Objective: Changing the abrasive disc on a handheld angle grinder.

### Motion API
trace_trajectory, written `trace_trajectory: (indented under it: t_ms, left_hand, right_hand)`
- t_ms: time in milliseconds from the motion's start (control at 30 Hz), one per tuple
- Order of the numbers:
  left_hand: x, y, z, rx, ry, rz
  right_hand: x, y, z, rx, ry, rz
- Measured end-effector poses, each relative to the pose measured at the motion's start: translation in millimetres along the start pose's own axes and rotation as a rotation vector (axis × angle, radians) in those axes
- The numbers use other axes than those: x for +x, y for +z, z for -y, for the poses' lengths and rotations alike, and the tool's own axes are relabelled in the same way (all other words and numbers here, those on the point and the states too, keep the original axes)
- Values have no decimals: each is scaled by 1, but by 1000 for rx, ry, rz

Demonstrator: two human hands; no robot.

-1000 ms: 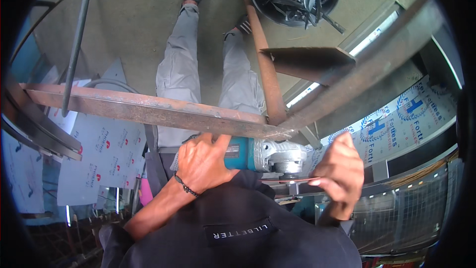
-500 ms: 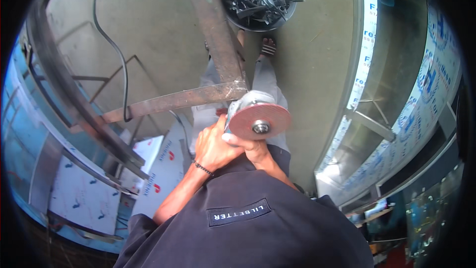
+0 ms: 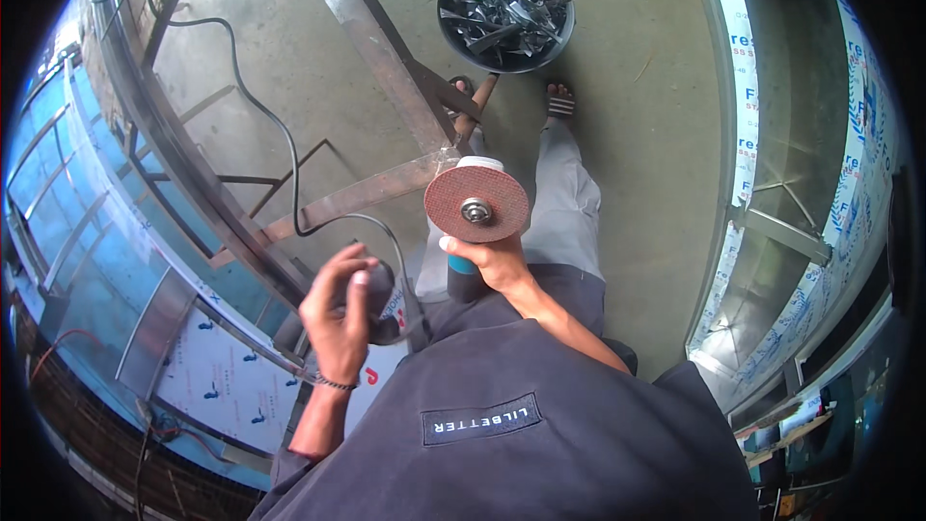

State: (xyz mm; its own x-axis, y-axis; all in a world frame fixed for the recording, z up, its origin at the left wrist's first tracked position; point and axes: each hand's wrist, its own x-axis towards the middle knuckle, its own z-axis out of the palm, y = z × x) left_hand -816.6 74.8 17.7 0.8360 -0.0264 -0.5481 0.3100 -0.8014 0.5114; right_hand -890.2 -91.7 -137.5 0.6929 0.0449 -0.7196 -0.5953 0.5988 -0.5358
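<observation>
Concrete floor point(image 3: 637, 135), steel frame point(image 3: 386, 87) at 11 o'clock. Right hand point(image 3: 492, 260) is gripping the grinder point(image 3: 468, 265) body, disc point(image 3: 476, 204) up; likely heavy, rigid. Left hand point(image 3: 338, 314) is closing around its cable point(image 3: 280, 150) end.

The person's left hand point(image 3: 340, 314) has left the teal-bodied angle grinder with its round reddish disc point(image 3: 476, 205) and now grips the black power cable point(image 3: 391, 314). Only the right hand point(image 3: 497, 260) holds the grinder, lifted off the rusty steel frame point(image 3: 357, 198).
</observation>
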Motion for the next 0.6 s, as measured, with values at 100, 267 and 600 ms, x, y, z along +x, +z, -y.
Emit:
trace_trajectory:
  t_ms: [100,267,600]
  left_hand:
    - [26,-8,-49,61,461,-122]
    - [71,39,-77,234,1026,210]
    - [130,75,-62,671,1480,443]
  right_hand:
    - [3,0,-2,-16,-42,-11]
    - [0,6,-13,436,-69,60]
    - [3,-5,-7,-464,-479,-19]
